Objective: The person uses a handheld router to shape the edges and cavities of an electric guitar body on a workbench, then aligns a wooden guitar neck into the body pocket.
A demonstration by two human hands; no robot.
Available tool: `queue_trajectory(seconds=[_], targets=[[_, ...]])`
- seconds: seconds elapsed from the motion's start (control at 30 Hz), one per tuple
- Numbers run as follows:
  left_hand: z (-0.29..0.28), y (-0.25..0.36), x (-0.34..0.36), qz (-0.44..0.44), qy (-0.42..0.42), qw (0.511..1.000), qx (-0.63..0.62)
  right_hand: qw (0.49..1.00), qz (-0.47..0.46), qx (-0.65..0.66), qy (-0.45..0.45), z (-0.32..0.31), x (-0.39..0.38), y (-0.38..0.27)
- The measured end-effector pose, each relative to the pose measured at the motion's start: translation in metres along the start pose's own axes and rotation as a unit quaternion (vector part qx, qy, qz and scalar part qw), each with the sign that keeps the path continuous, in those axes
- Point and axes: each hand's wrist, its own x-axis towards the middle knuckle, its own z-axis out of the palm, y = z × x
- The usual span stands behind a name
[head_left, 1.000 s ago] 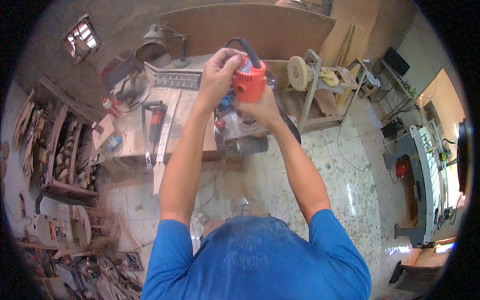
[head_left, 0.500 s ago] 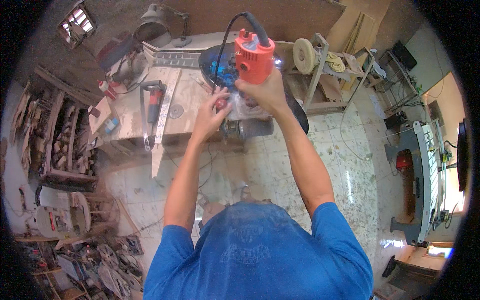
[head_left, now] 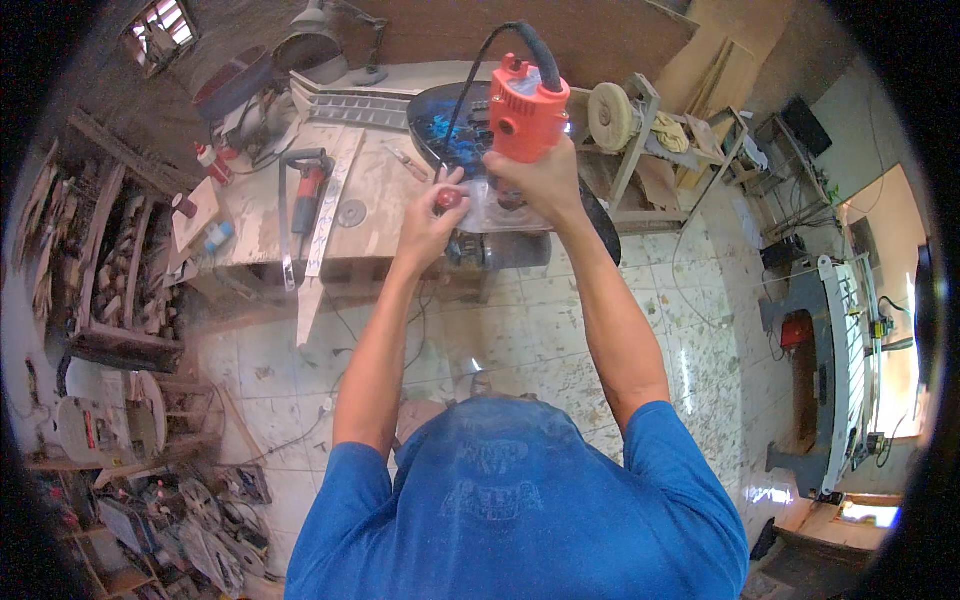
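Note:
A compact orange-red router (head_left: 528, 118) with a thick dark cable at its top stands over a dark guitar body (head_left: 436, 112) with blue patches. My right hand (head_left: 550, 190) is wrapped round the router's lower housing. My left hand (head_left: 428, 222) is closed on a round red knob (head_left: 449, 198) at the left side of the router's clear base plate (head_left: 482, 214). The router's bit is hidden beneath the housing and my right hand. To the left runs the guitar's fretted neck (head_left: 358, 110). A dark cylindrical part (head_left: 515, 250) sits under the near edge of the guitar body.
On the wooden workbench (head_left: 375, 215) lie a red-and-black power tool (head_left: 308, 196), a pale straight strip (head_left: 335, 205), a grey disc (head_left: 351, 213) and a red-capped bottle (head_left: 213, 163). A desk lamp (head_left: 312, 45) stands behind. Right of the guitar is a round buffing wheel (head_left: 612, 117).
The router and both my hands have shifted slightly to the right. My left fingers have drawn closer round the red knob. The whole view has also shifted a little.

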Motion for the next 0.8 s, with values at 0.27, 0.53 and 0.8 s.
queue_trajectory(seconds=[0.27,0.53,0.8], targets=[[-0.001,-0.006,-0.002,0.013,0.008,1.0,0.007,1.0,-0.015,-0.012,0.001,0.0,-0.001,0.001],[0.003,-0.01,0.001,0.005,0.009,1.0,-0.017,0.998,0.057,0.017,-0.013,-0.001,0.003,0.0],[0.005,-0.013,0.002,0.0,0.029,0.999,-0.032,1.0,0.018,0.005,0.006,0.003,0.003,0.003]])
